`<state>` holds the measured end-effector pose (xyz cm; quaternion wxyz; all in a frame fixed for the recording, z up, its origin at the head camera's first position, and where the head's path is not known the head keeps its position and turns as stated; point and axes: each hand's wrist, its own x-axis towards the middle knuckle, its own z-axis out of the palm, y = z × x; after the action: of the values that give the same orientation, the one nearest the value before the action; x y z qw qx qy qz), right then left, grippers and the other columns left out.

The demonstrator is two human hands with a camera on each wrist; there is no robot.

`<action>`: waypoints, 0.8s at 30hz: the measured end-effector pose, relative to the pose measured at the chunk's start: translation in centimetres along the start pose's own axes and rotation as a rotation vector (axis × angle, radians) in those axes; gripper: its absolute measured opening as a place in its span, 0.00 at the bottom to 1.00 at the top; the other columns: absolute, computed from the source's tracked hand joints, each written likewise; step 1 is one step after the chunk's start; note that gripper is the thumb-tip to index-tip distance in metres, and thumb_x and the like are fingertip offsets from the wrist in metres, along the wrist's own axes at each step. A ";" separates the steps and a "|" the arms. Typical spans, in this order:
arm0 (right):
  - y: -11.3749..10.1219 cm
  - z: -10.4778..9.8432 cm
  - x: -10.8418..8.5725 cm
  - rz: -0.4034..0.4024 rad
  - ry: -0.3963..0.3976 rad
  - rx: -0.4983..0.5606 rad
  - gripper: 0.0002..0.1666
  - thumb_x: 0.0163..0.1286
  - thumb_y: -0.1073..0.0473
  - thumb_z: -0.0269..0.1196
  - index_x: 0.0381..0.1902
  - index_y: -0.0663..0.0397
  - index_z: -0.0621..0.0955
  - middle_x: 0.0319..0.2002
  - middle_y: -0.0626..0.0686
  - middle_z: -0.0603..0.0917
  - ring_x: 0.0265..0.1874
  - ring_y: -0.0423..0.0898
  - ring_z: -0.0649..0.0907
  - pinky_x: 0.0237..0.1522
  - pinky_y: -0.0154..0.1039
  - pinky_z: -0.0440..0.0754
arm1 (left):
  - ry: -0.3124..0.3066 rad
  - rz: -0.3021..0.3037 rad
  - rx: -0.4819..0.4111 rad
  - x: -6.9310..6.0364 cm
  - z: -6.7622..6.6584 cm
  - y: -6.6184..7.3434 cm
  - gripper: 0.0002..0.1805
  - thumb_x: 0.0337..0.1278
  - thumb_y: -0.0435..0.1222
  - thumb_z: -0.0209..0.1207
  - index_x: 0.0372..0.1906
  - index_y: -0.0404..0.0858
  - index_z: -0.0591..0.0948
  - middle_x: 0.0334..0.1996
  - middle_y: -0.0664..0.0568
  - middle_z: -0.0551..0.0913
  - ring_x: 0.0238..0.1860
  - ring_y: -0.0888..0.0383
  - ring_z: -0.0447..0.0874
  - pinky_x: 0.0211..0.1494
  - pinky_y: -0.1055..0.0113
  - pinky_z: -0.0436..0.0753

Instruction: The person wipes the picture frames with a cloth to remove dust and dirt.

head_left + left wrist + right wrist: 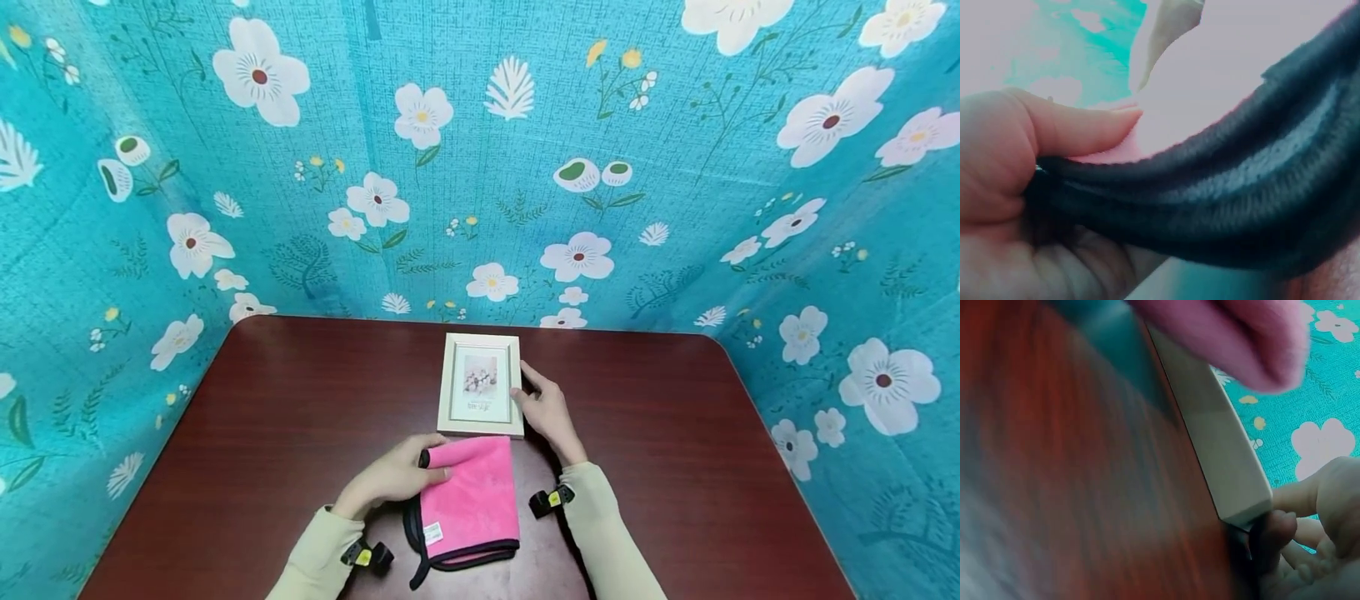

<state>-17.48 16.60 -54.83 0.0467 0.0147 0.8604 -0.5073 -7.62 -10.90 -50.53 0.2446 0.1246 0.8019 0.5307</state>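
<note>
While both hands are busy, this looks to me like early days: the cloth (472,496) and the frame (481,387) are each in hand, but the cloth isn't spread over the picture yet. The left hand (397,469) pinches the cloth's upper left part, thumb on top, and the right hand (551,412) grips the frame by its right side. Frame sits toward the far half of the desk (315,400), picture side up; can't tell if it's lifted at all. Cloth is folded, its top edge right by the frame's lower edge, with black trim and a white label (432,532) showing. Otherwise, there's a floral curtain (450,171) behind the desk and a black strap gadget on the left wrist (367,557) and right wrist (551,500). Only real obstacle I'd flag is the right thumb, which overlaps the frame's border.
</note>
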 end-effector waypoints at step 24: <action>0.2 0.1 -0.4 -0.009 0.054 0.040 0.33 0.75 0.61 0.66 0.76 0.49 0.77 0.23 0.49 0.73 0.15 0.40 0.69 0.20 0.34 0.68 | 0.831 0.159 -0.023 0.1 -9.6 4.0 0.16 0.78 0.33 0.60 0.64 0.36 0.84 0.52 0.38 0.86 0.45 0.54 0.80 0.49 0.69 0.76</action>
<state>-17.08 16.60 -54.97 0.0208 0.0253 0.8510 -0.5242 -12.93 -16.80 -43.84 -0.1399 -0.0411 0.8143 0.5618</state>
